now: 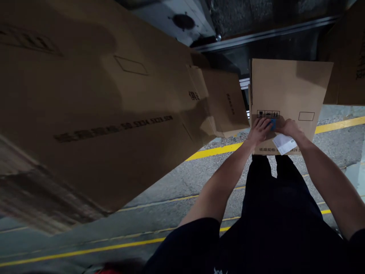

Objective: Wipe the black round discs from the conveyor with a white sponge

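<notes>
In the head view a cardboard carton (285, 87), printed with handling symbols, stands in front of my legs. My left hand (259, 130) lies on its printed face with the fingers stretched out. Beside those fingertips is a small blue patch (273, 124), too small to identify. My right hand (290, 128) is closed, its fingers curled in toward the blue patch. A white paper slip (285, 144) with small print sticks out below the right hand, which appears to pinch it; the fingertips themselves are hidden.
A large stack of flattened cardboard boxes (94, 99) fills the left side, with a smaller carton piece (225, 99) at its end. Another carton (345, 57) stands at the right. Behind is dark machinery with a metal rail (268, 34). Yellow lines (219, 151) cross the floor.
</notes>
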Motion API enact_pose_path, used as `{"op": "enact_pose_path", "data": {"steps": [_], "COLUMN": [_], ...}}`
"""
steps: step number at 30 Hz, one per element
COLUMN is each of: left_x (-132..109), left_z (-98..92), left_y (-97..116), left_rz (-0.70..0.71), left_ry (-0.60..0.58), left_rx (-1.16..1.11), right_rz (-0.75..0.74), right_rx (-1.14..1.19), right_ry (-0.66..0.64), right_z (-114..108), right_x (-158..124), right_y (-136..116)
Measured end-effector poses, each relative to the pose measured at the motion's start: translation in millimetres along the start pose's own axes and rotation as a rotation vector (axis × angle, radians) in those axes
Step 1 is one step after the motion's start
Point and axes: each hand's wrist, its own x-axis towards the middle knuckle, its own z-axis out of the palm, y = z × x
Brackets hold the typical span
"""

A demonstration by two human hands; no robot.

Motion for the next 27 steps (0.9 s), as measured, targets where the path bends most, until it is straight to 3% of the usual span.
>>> {"op": "enact_pose_path", "data": {"steps": [5, 10, 14, 18, 22, 27], "left_x": [2.5, 2.3, 6.7, 14.3, 18.1, 18.5], "left_z": [12.1, 7.3, 4.2, 7.0, 15.2, 15.1], "left_y": [6.4, 7.1, 12.8, 30.8, 46.1, 66.9], "left_rz": [-0.127, -0.082, -0.185, -0.318, -0.436, -0.445], "left_ry": [0.075, 0.084, 0.006, 0.053, 0.126, 0.123], "left_rx": [0.015, -0.021, 0.115, 0.23, 0.261, 0.174], "right_rz": [-0.065, 0.022, 0.058, -0.021, -0.218, -0.43], "right_rx": [0.246, 0.531, 0.574, 0.608, 0.741, 0.819], "right_ry": [-0.222, -0.151, -0.107, -0.023, 0.026, 0.076], "right_z": [-10.3, 0.3, 13.9, 16.0, 8.0, -14.2], "right_x": [-47.9, -88.6, -108.3, -123.3, -141.8, -189.2], "right_y": [42.7, 106.5, 137.8, 135.7, 122.0, 108.0]}}
